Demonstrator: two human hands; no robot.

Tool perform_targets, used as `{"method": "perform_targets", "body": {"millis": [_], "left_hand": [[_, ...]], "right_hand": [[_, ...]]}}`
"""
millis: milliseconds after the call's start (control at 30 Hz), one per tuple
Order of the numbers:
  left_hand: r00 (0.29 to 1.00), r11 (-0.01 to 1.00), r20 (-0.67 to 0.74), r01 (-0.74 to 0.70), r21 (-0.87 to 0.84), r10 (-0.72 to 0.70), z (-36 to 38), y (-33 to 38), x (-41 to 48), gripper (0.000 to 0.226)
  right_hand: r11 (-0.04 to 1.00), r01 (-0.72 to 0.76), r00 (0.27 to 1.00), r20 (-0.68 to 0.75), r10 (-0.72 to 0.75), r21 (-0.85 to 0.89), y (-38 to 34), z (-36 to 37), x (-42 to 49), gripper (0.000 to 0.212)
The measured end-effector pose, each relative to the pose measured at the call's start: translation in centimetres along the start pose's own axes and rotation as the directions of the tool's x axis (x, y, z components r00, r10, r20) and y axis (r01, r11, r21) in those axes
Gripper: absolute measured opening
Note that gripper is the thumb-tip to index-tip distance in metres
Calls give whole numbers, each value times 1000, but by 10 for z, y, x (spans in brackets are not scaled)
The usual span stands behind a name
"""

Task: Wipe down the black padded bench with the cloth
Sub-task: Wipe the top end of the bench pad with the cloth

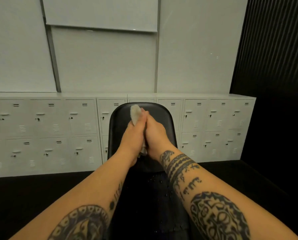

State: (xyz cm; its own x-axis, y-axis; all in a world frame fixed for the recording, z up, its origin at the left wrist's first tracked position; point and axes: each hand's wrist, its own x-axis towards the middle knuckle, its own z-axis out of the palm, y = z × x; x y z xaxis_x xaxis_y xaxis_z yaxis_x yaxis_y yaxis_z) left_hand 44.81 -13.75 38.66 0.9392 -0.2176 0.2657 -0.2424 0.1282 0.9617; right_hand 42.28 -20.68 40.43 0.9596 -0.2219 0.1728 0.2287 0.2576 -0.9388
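Lining the far wall behind the black padded bench (pixel 163 118), white lockers (pixel 46 129) meet a dark ribbed panel (pixel 274 49) at right. The left hand (pixel 132 134) and right hand (pixel 156 134) clasp the pale cloth (pixel 135 112) between curled fingers over the bench's far end, its tip poking past them.

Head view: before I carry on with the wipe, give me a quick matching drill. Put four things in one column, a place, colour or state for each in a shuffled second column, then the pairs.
Things:
1 cloth
2 bench
3 lockers
4 droplets

States:
A white, in rows behind the bench's far end
B black and padded
C pale, held between the left hand and the right hand
D scattered on the bench's near part

Pairs: 1-C, 2-B, 3-A, 4-D
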Motion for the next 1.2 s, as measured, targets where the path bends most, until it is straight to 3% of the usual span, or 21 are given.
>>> {"method": "perform_targets", "body": {"millis": [33,100,200,267,333,367,433,500,567,633,800,967,1200], "left_hand": [[998,999,-57,15,-52,-18,1,2,3,55],[964,1000,-267,12,-20,-17,-4,7,7,30],[864,996,-495,-70,56,88,-19,12,15,31],[810,972,-540,-154,177,227,-28,18,17,36],[774,916,-510,-224,332,374,-35,18,21,40],[772,873,-462,-241,423,437,-38,13,26,41],[858,757,-304,-139,639,414,-39,1,33,43],[968,502,-153,34,864,198,-32,-18,34,50],[992,323,-73,35,946,105,-25,-38,31,59],[982,239,-2,-44,970,188,-22,-53,29,61],[939,137,111,-163,977,326,-12,-56,48,57],[921,48,205,-233,971,331,12,-44,83,58],[916,94,157,-205,974,368,7,-24,112,61]], "right_hand": [[995,-60,998,40,57,74,-1,2,2,46],[997,-55,994,100,49,58,-3,-2,11,52],[940,144,988,-7,-154,-309,-7,-23,21,37],[698,241,914,-85,-397,-674,-3,-44,33,32],[444,133,861,-119,-494,-886,6,-62,43,39],[405,50,865,-163,-474,-913,11,-69,47,44],[507,-53,902,-259,-345,-860,22,-79,53,55],[652,-36,925,-272,-264,-757,34,-87,52,59],[669,0,920,-261,-291,-743,45,-91,48,56],[653,17,896,-278,-346,-757,51,-93,43,53],[637,9,880,-296,-372,-771,56,-96,41,57],[602,9,868,-293,-401,-798,58,-96,47,58],[543,-13,865,-282,-416,-840,61,-94,50,62]]}}
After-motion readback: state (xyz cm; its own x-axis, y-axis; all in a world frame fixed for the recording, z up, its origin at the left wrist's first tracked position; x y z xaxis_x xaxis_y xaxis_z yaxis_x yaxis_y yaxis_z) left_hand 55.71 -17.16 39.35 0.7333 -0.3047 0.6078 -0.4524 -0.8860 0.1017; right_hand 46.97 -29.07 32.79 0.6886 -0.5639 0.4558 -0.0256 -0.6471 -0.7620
